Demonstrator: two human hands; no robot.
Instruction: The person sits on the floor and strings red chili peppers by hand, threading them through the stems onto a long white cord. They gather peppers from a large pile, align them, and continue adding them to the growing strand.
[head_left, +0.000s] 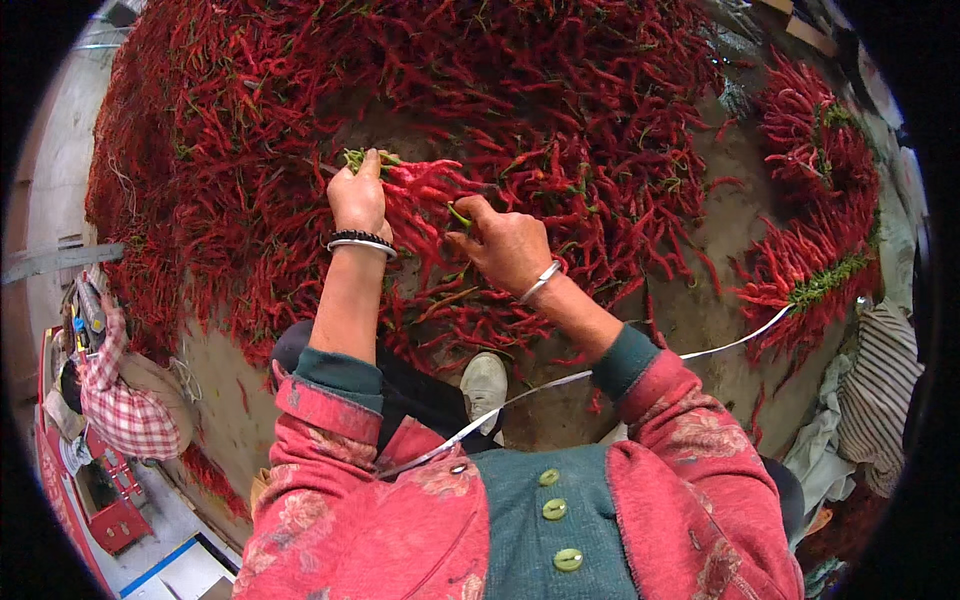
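My left hand (358, 196) grips a bunch of red chili peppers (424, 187) by the green stems, which stick out past the thumb. The pods fan out to the right, towards my other hand. My right hand (506, 244) is beside the tips of that bunch, with thumb and forefinger bent around a green chili stem (460, 216); the rest of that chili is hidden by the hand. Below and around both hands spreads a large heap of loose red chilies (525, 90). A white strip (555, 385) crosses in front of my body.
At right lies a thick string of chilies (787, 281) bundled by their stems, where the white strip ends. Striped cloth (877, 375) hangs beside it. On the left a person in a checked shirt (131, 412) bends near a red box (116, 517). My shoe (484, 382) rests on the floor.
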